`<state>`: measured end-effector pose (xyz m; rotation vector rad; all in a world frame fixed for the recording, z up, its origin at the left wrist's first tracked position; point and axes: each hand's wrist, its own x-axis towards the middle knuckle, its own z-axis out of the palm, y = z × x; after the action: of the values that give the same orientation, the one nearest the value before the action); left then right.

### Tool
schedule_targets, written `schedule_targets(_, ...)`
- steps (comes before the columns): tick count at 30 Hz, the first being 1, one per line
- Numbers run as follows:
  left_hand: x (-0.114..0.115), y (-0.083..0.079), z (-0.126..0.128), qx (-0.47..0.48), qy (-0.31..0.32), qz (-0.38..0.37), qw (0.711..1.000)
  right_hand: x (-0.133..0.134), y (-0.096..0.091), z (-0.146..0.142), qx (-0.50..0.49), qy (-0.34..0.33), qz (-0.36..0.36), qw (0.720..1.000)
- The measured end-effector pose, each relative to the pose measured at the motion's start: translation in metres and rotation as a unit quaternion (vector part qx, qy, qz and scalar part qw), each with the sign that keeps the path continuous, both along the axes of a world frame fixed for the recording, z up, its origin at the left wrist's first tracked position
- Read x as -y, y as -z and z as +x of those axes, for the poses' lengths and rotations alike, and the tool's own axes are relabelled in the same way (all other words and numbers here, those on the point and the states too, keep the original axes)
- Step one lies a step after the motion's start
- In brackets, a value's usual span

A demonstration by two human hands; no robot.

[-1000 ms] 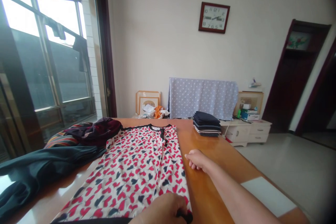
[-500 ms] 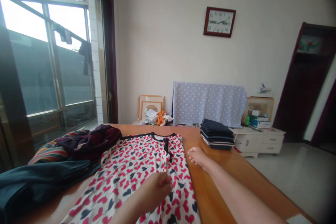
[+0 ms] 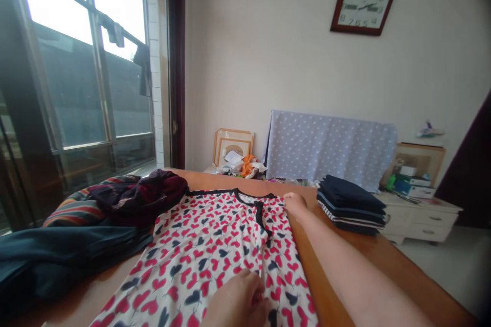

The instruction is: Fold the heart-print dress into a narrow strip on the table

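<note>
Heart-print top (image 3: 215,245) lies spread on the wooden table (image 3: 215,180), neckline at the far end, in front of me and beneath or beside both my hands. My left hand (image 3: 240,299) is over the lower front, a little inside the right edge; the fingers are curled in, and I cannot tell whether they grip cloth. My right hand (image 3: 295,206) is at the far right shoulder corner, fingers drawn together at the edge of the garment; whether fabric is pinched between them, I cannot tell. Dark trim (image 3: 261,217) on the chest lies between the two hands. Right of my right hand, apart from it: folded stack (image 3: 349,202). Along the garment's left side: maroon bundle (image 3: 148,195), striped cloth (image 3: 76,208), teal garment (image 3: 69,255).
</note>
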<state>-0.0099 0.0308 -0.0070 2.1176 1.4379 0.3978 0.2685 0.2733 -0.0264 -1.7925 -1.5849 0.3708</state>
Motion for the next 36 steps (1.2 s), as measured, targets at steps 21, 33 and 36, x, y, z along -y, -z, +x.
schedule_targets(21, -0.007, -0.006, 0.007, -0.098, 0.047, -0.035, 0.993, -0.056, 0.002, -0.016, 0.096, -0.032, -0.063, 0.993)
schedule_targets(33, -0.008, 0.013, 0.004, -0.062, 0.044, -0.002, 0.997, -0.034, 0.006, -0.046, -0.017, -0.042, -0.067, 0.997)
schedule_targets(36, -0.007, 0.013, 0.004, -0.057, 0.048, 0.004, 0.997, -0.03, 0.012, -0.066, -0.055, -0.082, -0.096, 0.99)
